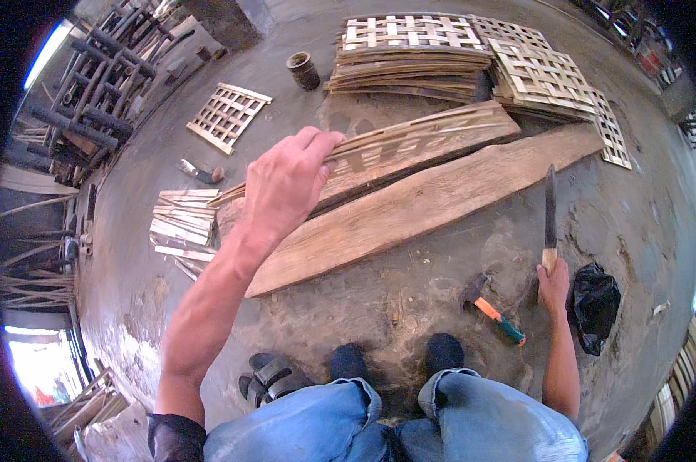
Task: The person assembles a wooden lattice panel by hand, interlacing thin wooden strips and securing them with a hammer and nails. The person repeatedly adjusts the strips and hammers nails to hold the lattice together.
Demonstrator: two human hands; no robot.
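My left hand (288, 175) grips the edge of a woven bamboo lattice panel (417, 132), its fingers closed. The panel is tilted almost edge-on above the far one of two long wooden planks, so most of its weave is foreshortened. Clear of the near plank (440, 200), on the right, my right hand (553, 289) is wrapped round the wooden handle of a long dark-bladed knife (550, 212). The blade points away from me. Close by on the floor lie a hammer (496, 316) with an orange and green handle and a crumpled black plastic bag (596, 308).
Beyond the planks rise a stack of woven panels (409, 69) and a second pile (544, 73). A single square lattice (228, 115), a brown cylindrical container (303, 71) and loose bamboo strips (180, 219) are farther left. Sandals (278, 377) sit beside my feet.
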